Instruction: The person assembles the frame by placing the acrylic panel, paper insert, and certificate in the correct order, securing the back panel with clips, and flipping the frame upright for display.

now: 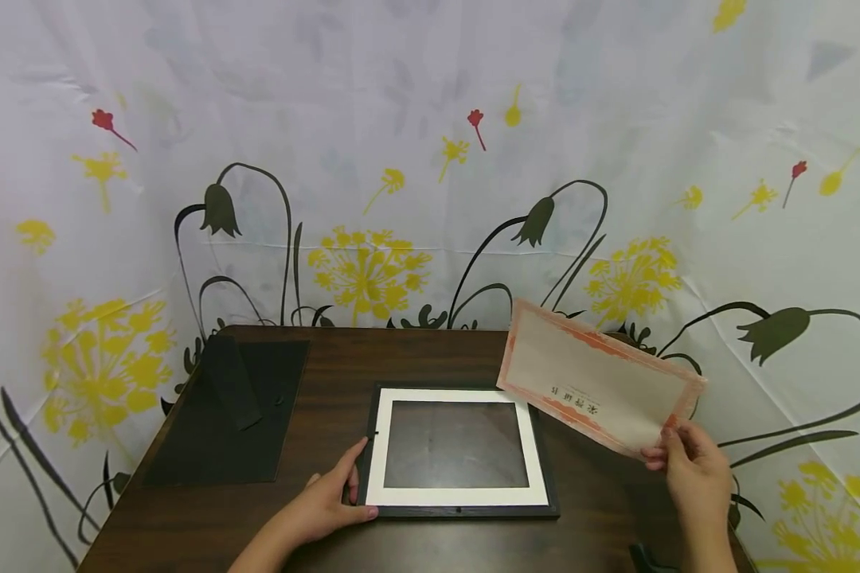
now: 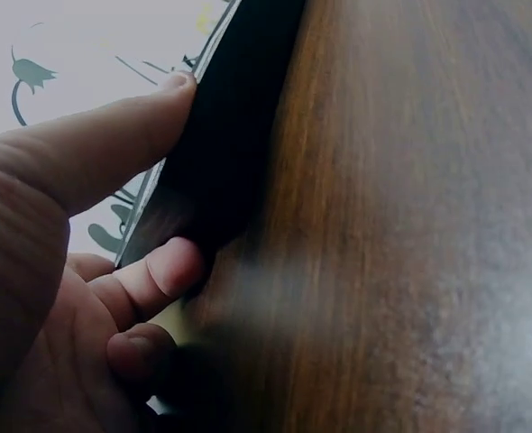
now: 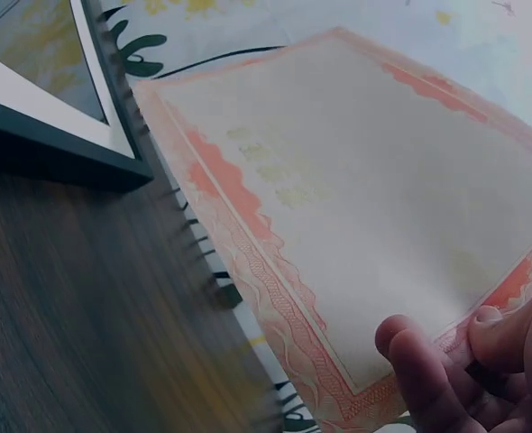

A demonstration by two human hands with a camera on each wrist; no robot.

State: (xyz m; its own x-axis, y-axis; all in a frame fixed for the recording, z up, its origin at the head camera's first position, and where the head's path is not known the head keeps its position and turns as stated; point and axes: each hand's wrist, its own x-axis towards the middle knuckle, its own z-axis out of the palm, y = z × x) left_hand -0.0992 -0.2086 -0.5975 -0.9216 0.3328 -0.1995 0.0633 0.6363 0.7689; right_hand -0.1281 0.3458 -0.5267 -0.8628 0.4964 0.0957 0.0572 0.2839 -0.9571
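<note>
The writing that can be read is on the certificate [image 1: 580,374], a cream sheet with a coral patterned border: its characters stand upside down in the head view and read 荣誉证书; a finer line beside them is too small to make out. The right hand [image 1: 695,465] has a narrow grip, pinching the sheet between thumb and fingers at its near right corner. The certificate is held tilted, to the right of the picture frame [image 1: 502,512], its left end over the frame's far right corner in the head view.

The frame lies on the wooden tabletop [image 1: 373,358], a white mat [image 1: 466,497] inside its black border. The left hand [image 1: 322,497] grips its near left corner, thumb on the near edge and fingers at the left side. To the far left lies a black panel [image 1: 186,454] with a strut [image 1: 232,390] on it.

The left wrist view adds fingertips against the frame's dark side. The right wrist view shows the border's fine wavy linework, faint yellowish marks that cannot be read, and yellow shapes in the frame's opening, which looks grey from the head.
</note>
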